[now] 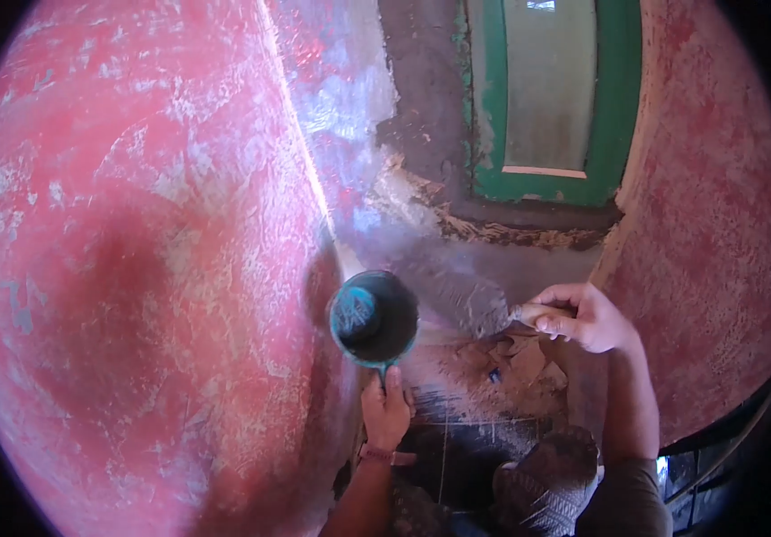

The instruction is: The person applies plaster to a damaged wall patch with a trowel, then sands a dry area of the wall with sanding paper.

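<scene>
My left hand (387, 410) is closed round the handle of a round green pan (374, 319), held level beside the corner of the wall. Dark wet mortar lies inside the pan. At the right, my right hand (579, 316) grips the wooden handle of a trowel (484, 307). The trowel's blade is coated with grey mortar and points left, below the green door frame. Its tip is hard to tell from the grey plaster behind it.
Red, patchy walls (224, 179) rise at the left and right. A green-framed door (537, 186) with a pale panel stands at the top. Rubble and torn paper (528, 360) lie on the floor near a dark tiled area (457, 447). A shoe (546, 488) shows at the bottom.
</scene>
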Tool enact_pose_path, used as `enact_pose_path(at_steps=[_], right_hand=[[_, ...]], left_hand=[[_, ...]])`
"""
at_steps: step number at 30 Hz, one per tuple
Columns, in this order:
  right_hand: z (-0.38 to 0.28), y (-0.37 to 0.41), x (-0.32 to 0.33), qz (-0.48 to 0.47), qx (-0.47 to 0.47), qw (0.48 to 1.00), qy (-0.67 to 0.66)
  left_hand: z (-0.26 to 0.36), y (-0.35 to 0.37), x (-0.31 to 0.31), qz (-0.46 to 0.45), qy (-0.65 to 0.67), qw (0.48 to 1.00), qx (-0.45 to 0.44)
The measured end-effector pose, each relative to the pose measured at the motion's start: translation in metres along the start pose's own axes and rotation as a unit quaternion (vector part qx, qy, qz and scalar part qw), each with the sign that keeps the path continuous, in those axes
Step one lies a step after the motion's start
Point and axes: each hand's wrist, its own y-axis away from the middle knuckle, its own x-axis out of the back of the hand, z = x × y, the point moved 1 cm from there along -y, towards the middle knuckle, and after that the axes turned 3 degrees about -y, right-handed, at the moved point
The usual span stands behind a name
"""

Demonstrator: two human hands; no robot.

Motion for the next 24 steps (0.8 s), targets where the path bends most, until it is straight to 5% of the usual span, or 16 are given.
enact_pose_path(at_steps=[4, 10, 16, 19, 22, 24], right_hand=[[0.065, -0.005, -0.009, 0.074, -0.060, 0.984, -0.148], [0.129, -0.025, -0.021, 0.059, -0.055, 0.951, -0.298], [0.134, -0.029, -0.038, 0.079, -0.033, 0.909, -0.408], [0.155, -0.039, -0.040, 0.104, 0.023, 0.958, -0.265], [0.148, -0.064, -0.070, 0.206, 0.164, 0.949, -0.176], [0.119, -0.078, -0.092, 0.223, 0.152, 0.946, -0.181]], left_hand=[[-0.003, -0.002, -0.006, -0.002, -0.008, 1.000, -0.012], [-0.013, 0.001, -0.006, -0.035, -0.048, 0.998, -0.031], [0.001, 0.002, -0.003, -0.012, -0.043, 0.999, -0.002], [0.000, 0.001, -0.002, -0.005, -0.047, 0.999, -0.011], [0.000, 0.002, -0.003, -0.001, -0.062, 0.998, -0.019], [-0.004, 0.001, -0.004, 0.006, -0.062, 0.997, -0.039]])
